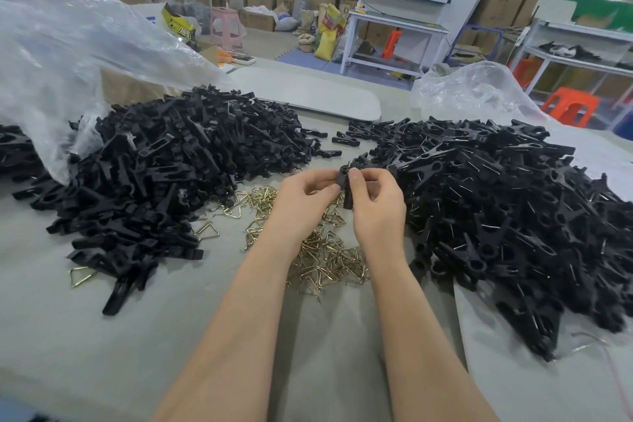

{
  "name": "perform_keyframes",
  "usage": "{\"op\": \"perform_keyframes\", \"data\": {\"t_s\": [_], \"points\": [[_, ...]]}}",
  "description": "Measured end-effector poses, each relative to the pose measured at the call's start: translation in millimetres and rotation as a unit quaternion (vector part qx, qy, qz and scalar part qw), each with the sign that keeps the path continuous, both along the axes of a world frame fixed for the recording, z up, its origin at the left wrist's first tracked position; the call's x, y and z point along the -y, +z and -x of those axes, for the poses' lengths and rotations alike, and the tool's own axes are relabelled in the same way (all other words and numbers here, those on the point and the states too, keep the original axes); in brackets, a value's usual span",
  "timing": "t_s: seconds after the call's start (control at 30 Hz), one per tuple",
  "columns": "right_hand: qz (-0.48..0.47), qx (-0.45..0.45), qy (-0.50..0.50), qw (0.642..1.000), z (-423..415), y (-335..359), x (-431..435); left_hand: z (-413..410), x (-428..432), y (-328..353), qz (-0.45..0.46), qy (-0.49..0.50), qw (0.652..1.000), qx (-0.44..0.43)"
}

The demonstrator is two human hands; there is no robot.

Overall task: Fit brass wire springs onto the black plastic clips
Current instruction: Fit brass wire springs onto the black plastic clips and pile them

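Both hands meet over the middle of the table and hold one black plastic clip (347, 189) between them. My left hand (301, 200) pinches its upper part with curled fingers. My right hand (378, 204) grips it from the right, thumb on top. Whether a spring sits on this clip is hidden by the fingers. Loose brass wire springs (322, 250) lie scattered on the table under and before my hands. A heap of bare black clip parts (178, 168) lies on the left. A heap of clips with wire springs showing (507, 216) lies on the right.
A clear plastic bag (68, 55) rises over the left heap, and a smaller one (469, 89) sits behind the right heap. The grey table (102, 336) stretches toward me. Cardboard boxes, white workbenches and an orange stool (570, 108) stand beyond.
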State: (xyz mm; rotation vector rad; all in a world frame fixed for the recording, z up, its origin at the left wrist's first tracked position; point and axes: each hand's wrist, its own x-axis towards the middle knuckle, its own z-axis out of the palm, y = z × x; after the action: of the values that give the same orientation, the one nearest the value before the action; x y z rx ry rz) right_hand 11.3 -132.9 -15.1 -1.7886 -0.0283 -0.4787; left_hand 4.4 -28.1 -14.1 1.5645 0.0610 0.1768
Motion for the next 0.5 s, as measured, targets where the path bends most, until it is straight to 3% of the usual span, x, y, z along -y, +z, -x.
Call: {"op": "perform_keyframes", "data": {"t_s": [0.13,0.3,0.5], "points": [[0.000,0.006,0.011,1.000,1.5,0.6,-1.9,1.3,0.0,0.1,-0.028,0.013,0.999,0.020],[0.046,-0.026,0.102,0.993,-0.1,3.0,-4.2,0.0,-3.3,-0.2,0.012,0.045,0.999,0.018],[-0.014,-0.006,0.076,0.997,-0.4,2.6,0.6,-1.5,-3.0,-2.6,0.098,0.019,0.995,0.010]]}}
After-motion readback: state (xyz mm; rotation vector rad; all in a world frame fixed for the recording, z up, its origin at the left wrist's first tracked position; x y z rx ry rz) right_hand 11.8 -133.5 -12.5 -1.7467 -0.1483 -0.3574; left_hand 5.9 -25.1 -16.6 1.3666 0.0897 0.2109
